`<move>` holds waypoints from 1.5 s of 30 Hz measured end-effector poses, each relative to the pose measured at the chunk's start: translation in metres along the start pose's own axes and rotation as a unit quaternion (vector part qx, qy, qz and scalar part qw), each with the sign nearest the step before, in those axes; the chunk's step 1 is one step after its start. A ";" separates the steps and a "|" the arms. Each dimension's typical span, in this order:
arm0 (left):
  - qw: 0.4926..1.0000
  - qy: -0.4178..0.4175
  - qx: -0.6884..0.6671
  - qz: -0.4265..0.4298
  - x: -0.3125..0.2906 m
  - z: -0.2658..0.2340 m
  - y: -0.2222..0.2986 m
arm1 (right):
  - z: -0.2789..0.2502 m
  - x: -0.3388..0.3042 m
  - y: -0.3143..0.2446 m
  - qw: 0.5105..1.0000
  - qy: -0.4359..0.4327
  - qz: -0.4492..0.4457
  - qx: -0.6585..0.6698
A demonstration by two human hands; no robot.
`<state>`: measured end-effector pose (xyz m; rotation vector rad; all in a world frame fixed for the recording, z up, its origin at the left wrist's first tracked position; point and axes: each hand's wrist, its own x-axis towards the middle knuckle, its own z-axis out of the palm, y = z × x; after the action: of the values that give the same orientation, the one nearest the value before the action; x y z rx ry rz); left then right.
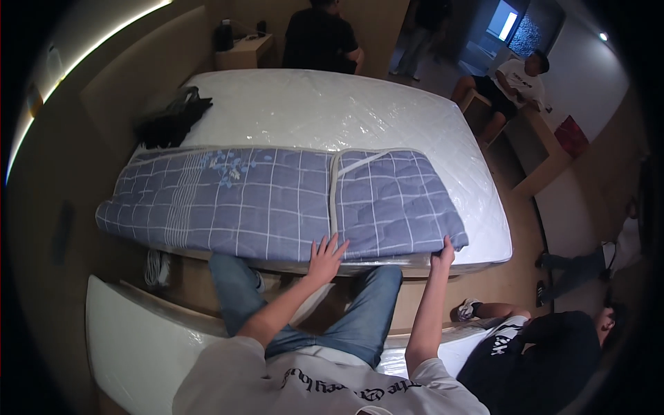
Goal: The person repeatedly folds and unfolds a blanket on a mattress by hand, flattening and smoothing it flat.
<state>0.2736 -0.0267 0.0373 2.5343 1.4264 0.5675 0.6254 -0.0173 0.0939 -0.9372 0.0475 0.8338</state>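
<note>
A blue-grey checked mattress pad (277,200) with white lines and a leaf print lies across the near half of a plastic-wrapped white mattress (311,104). Its right end is folded back over itself, and the pale bound edge (335,194) of that flap runs across the pad. My left hand (327,259) rests on the near edge beside this binding, fingers spread. At the near right corner, my right hand (444,253) grips the pad, with the thumb on top and the other fingers mostly hidden below.
Black cloth (173,123) lies on the mattress's far left. A second wrapped mattress (138,346) is behind my legs. One person in black (539,360) sits close on my right; others are at the far side and right. A nightstand (243,52) stands at the back left.
</note>
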 end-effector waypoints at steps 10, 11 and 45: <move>0.985 -0.100 -0.110 0.092 0.039 0.004 -0.032 | 0.015 -0.012 -0.014 0.992 0.053 -0.114 -0.002; 0.978 -0.126 -0.126 0.110 0.039 0.001 -0.042 | 0.021 -0.023 -0.003 0.982 0.111 -0.149 -0.030; 0.972 0.117 0.103 -0.173 0.029 -0.260 -0.828 | 0.427 -0.036 0.493 0.475 -0.379 -0.459 -0.649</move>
<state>-0.4674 0.4241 0.0039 2.3377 2.0541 0.7041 0.1484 0.4242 0.0283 -1.5912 -2.0041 -0.0143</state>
